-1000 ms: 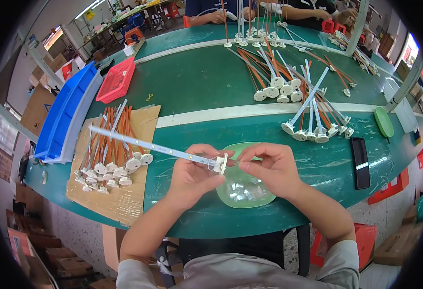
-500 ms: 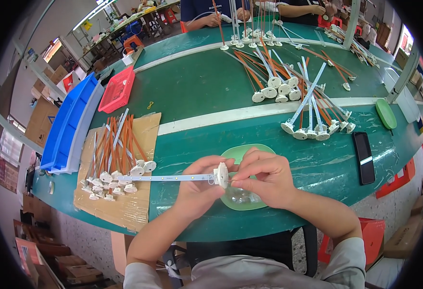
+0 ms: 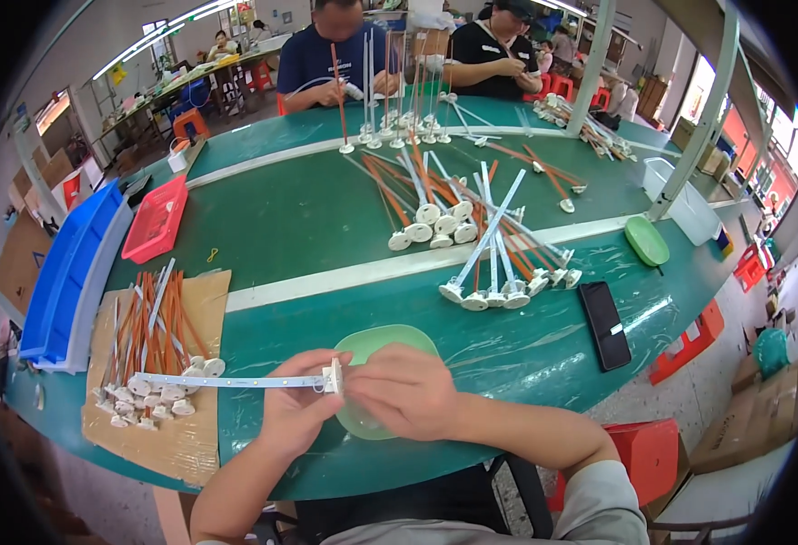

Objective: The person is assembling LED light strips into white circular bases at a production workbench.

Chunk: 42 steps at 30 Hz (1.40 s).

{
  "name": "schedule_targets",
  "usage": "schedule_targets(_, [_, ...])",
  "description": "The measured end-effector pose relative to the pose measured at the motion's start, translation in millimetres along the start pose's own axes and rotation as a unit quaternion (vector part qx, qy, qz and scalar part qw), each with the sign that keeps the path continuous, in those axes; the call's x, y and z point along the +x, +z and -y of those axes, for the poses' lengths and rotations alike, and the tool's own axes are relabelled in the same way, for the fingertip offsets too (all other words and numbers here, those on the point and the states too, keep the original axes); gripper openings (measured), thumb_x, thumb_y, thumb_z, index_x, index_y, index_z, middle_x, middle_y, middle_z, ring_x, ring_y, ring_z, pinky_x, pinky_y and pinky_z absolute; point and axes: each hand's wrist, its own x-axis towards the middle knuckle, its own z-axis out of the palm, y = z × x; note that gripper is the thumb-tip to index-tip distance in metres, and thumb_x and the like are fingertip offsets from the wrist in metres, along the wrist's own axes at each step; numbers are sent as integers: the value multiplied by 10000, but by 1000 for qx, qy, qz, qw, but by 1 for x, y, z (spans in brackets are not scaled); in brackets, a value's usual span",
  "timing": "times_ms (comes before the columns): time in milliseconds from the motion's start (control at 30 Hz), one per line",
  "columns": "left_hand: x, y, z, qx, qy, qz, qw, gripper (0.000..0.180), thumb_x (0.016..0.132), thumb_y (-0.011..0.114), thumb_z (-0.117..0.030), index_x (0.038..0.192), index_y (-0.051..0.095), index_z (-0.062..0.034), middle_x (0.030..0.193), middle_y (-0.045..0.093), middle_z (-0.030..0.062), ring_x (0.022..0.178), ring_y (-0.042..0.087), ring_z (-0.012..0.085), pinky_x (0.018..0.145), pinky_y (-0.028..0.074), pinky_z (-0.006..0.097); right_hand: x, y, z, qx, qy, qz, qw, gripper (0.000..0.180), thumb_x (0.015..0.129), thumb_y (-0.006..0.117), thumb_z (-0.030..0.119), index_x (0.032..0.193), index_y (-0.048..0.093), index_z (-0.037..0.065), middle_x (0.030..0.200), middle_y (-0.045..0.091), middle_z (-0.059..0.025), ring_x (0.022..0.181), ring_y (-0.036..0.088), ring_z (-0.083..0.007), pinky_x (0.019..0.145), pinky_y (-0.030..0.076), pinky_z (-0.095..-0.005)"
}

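My left hand (image 3: 288, 413) grips an LED light strip (image 3: 226, 381) by the round white base (image 3: 333, 377) at its end. The narrow strip points left, lying roughly level, and small wires loop beside the base. Close against the base's right side, my right hand (image 3: 408, 391) is closed in a pinch; whatever its fingertips hold is hidden. Beneath both hands stands a pale green oval dish (image 3: 385, 336), its inside mostly covered by my right hand.
Cardboard (image 3: 213, 318) at left carries many strips with white bases (image 3: 149, 391). Beyond it are a blue bin (image 3: 72, 282) and a red basket (image 3: 156, 218). More strips (image 3: 494, 245), a phone (image 3: 605, 327) and a green dish (image 3: 646, 241) lie right. Two people work across the table.
The head view has swung up and to the right, so the table appears lower and further left. My right hand's fingers have curled in more at the base; the left keeps its hold.
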Motion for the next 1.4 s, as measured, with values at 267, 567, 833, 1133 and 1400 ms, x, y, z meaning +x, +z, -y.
schedule_targets(267, [0, 1, -3, 96, -4, 17, 995, 560, 769, 817, -38, 1253, 547, 33, 1239, 644, 186, 1046, 679, 242, 916, 579, 389, -1, -11, 1, -49, -11, 78, 996, 253, 689, 730, -14, 931, 658, -22, 845, 651, -110, 709, 635, -253, 595, 521, -340])
schedule_targets(567, [-5, 2, 11, 81, 45, -15, 996, 548, 755, 804, 19, 1240, 550, 34, 1257, 624, 218, 1085, 665, 239, 907, 587, 395, -9, -1, 6, -42, 7, 18, 999, 298, 641, 706, -32, 931, 640, -14, 839, 625, -104, 713, 610, -261, 601, 517, -346])
schedule_targets(833, [-5, 1, 16, 59, 66, 16, 996, 532, 752, 778, 93, 1239, 574, 34, 1274, 621, 221, 1079, 661, 206, 915, 561, 337, -6, 0, 12, -59, -3, -3, 998, 282, 641, 713, -60, 910, 637, -18, 842, 644, -105, 659, 610, -262, 549, 497, -328])
schedule_targets(1133, [-6, 2, 14, 56, 72, -4, 996, 532, 761, 796, 47, 1245, 574, 30, 1255, 636, 223, 1085, 661, 208, 938, 540, 336, -6, 0, 12, -45, 6, -9, 999, 261, 684, 726, -64, 926, 637, -26, 849, 652, -108, 652, 608, -259, 546, 495, -324])
schedule_targets(1400, [-8, 0, 4, 77, 60, -20, 995, 527, 779, 799, 2, 1248, 561, 35, 1229, 641, 203, 1195, 617, 272, 946, 554, 364, -3, 7, 11, -51, -26, -15, 998, 309, 644, 730, -39, 936, 632, -19, 865, 631, -99, 699, 604, -249, 570, 510, -319])
